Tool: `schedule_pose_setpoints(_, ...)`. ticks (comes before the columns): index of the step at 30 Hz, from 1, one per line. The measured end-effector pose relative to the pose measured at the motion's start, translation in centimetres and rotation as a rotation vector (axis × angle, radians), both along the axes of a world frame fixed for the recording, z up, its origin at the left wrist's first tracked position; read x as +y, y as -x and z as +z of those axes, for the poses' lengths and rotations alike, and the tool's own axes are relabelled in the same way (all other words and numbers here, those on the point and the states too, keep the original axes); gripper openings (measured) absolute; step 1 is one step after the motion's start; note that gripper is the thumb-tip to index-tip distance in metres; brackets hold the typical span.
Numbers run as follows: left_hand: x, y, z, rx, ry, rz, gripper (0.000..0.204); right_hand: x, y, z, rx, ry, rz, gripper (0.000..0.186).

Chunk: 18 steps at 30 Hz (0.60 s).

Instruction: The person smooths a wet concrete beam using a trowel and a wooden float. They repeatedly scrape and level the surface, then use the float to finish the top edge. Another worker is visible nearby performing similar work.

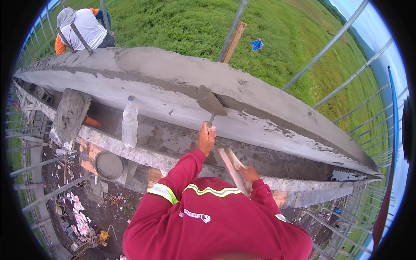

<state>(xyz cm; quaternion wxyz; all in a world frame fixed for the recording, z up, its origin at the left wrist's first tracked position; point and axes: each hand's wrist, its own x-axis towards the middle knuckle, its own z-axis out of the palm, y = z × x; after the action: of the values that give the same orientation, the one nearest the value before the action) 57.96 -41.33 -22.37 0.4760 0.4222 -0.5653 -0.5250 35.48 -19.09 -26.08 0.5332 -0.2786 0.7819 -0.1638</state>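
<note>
My left hand (206, 138) is closed round the handle of a pointing-shaped trowel (210, 102). The trowel's grey, mortar-smeared blade lies against the upper edge of a long concrete wall (173, 102), where wet grey mortar (182, 69) coats the rounded top. Lower and to the right, my right hand (249, 173) grips a narrow wooden board (230, 162), seen nearly edge-on above the gutter-like channel. Whether a handle is fixed to that board is hidden. Both arms wear maroon sleeves with reflective bands.
A clear plastic bottle (130, 122) stands on the channel's near edge. Left of it are a mortar-caked board (71, 117) and a round bucket of mortar (109, 165). Metal poles (234, 30) rise beyond the wall. A co-worker (82, 30) is at the far left. Debris-strewn ground lies below.
</note>
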Motion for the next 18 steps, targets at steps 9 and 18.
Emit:
schedule_pose_setpoints(9,4.6,3.0,1.4,-0.438,0.348,-0.435,0.043,4.3,1.6,-1.8,0.005,0.008,-0.068,0.053)
schedule_pose_setpoints(18,6.0,-19.0,4.0,-0.502,0.152,0.068,0.032,0.6,0.4,-3.7,-0.077,0.077,-0.066,0.044)
